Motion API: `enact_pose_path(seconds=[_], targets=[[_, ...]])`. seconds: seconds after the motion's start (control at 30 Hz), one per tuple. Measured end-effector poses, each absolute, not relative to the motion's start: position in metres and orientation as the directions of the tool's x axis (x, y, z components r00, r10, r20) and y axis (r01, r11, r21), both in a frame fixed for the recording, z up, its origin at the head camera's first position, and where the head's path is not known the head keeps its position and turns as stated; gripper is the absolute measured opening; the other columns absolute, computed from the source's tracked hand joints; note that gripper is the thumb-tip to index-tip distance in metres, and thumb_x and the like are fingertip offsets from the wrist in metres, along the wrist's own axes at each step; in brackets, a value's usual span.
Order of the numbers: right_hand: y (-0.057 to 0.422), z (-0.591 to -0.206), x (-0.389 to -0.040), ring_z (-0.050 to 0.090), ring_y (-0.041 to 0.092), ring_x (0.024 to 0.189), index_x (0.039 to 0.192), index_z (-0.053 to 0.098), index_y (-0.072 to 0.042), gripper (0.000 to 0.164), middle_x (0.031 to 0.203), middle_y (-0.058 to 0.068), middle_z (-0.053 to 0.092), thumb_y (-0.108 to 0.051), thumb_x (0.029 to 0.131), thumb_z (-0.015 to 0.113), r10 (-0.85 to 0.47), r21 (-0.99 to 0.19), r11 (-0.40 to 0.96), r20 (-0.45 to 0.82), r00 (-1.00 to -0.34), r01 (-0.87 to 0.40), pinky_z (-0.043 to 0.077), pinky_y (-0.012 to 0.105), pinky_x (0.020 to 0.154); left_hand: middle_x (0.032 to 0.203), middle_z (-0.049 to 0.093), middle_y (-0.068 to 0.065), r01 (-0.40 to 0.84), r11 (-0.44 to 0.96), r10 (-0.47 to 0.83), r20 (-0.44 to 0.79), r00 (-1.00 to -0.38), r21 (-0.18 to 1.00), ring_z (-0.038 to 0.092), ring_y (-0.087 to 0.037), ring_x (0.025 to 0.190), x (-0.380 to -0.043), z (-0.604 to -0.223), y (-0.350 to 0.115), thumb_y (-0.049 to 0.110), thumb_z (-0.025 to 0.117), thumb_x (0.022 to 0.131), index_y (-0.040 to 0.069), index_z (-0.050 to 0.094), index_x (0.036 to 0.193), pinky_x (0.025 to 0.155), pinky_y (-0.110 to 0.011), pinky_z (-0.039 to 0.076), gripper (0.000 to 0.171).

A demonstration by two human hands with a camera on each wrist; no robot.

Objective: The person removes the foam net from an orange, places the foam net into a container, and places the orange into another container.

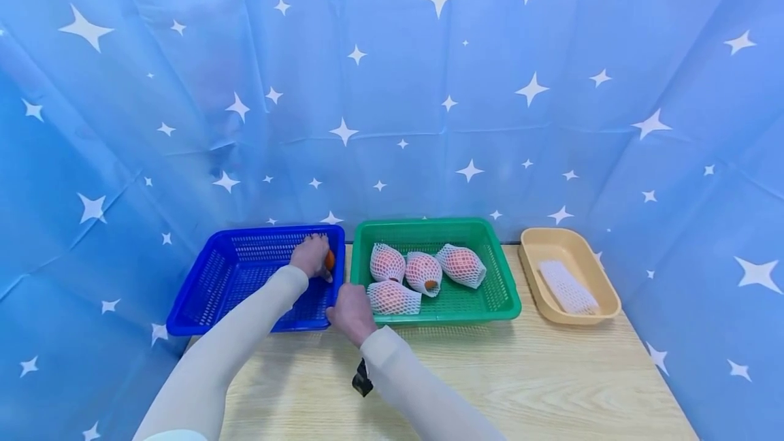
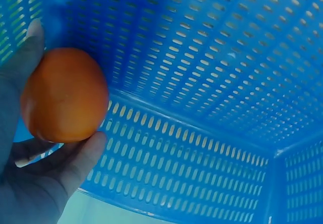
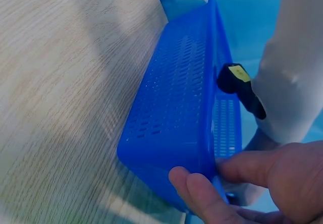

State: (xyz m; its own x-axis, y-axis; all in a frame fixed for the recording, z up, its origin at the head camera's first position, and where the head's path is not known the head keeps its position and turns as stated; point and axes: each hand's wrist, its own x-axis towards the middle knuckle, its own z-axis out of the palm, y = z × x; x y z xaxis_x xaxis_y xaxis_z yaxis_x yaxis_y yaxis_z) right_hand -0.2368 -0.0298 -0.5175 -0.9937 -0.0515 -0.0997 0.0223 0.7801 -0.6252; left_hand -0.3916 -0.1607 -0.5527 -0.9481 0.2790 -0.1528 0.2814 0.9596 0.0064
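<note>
Inside the right end of the blue basket (image 1: 202,278), my left hand (image 1: 310,255) grips a smooth, round orange fruit (image 2: 65,95); its exact kind is not certain. In the left wrist view, thumb and fingers curl around its sides, close to the basket's wall. My right hand (image 1: 353,312) holds the blue basket's front right corner. In the right wrist view, the thumb lies over the rim and the fingertips (image 3: 202,193) press the outer wall. Right beside it stands the green basket (image 1: 502,291), with several reddish fruits (image 1: 461,265) in white foam nets.
A tan tray (image 1: 603,284) at the far right holds a flat white foam net (image 1: 568,286). Everything stands on a light wooden table (image 1: 520,380). A blue curtain (image 1: 404,73) with white stars surrounds the back and sides.
</note>
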Motion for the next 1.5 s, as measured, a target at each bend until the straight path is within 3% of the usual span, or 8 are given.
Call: enact_pose_path(seconds=[0.5, 0.77, 0.93, 1.5], targets=[[-0.029, -0.513, -0.234, 0.055, 0.015, 0.055, 0.083, 0.066, 0.000, 0.017, 0.069, 0.005, 0.060, -0.012, 0.087, 0.078, -0.056, -0.636, 0.771, -0.116, -0.992, 0.031, 0.040, 0.024, 0.045, 0.139, 0.048, -0.028, 0.182, 0.967, 0.217, -0.200, -0.955, 0.179, 0.054, -0.045, 0.127, -0.389, -0.548, -0.176, 0.043, 0.093, 0.072, 0.001, 0.034, 0.154, 0.107, -0.061, 0.048, 0.110], [-0.029, -0.515, -0.235, 0.056, 0.015, 0.056, 0.091, 0.068, 0.003, 0.018, 0.071, 0.007, 0.064, -0.013, 0.088, 0.078, -0.054, -0.641, 0.767, -0.115, -0.992, 0.033, 0.042, 0.024, 0.046, 0.135, 0.048, -0.026, 0.163, 0.963, 0.206, -0.192, -0.960, 0.216, 0.055, -0.044, 0.122, -0.387, -0.548, -0.180, 0.045, 0.093, 0.073, 0.003, 0.038, 0.150, 0.106, -0.063, 0.049, 0.104], [-0.029, -0.516, -0.234, 0.057, 0.015, 0.055, 0.089, 0.069, 0.002, 0.017, 0.071, 0.008, 0.065, -0.013, 0.088, 0.078, -0.057, -0.639, 0.769, -0.118, -0.991, 0.032, 0.042, 0.024, 0.045, 0.142, 0.044, -0.028, 0.126, 0.966, 0.176, -0.221, -0.959, 0.225, 0.051, -0.046, 0.129, -0.382, -0.545, -0.183, 0.042, 0.092, 0.074, 0.003, 0.034, 0.154, 0.109, -0.063, 0.046, 0.106], [-0.026, -0.517, -0.232, 0.049, 0.012, 0.047, 0.070, 0.060, -0.007, 0.024, 0.058, 0.000, 0.051, -0.009, 0.089, 0.074, -0.084, -0.665, 0.746, -0.092, -0.992, -0.001, 0.033, 0.022, 0.039, 0.138, 0.049, -0.030, 0.118, 0.971, 0.170, -0.253, -0.952, 0.207, 0.055, -0.044, 0.123, -0.381, -0.543, -0.192, 0.027, 0.079, 0.091, -0.001, 0.038, 0.151, 0.110, -0.062, 0.046, 0.078]])
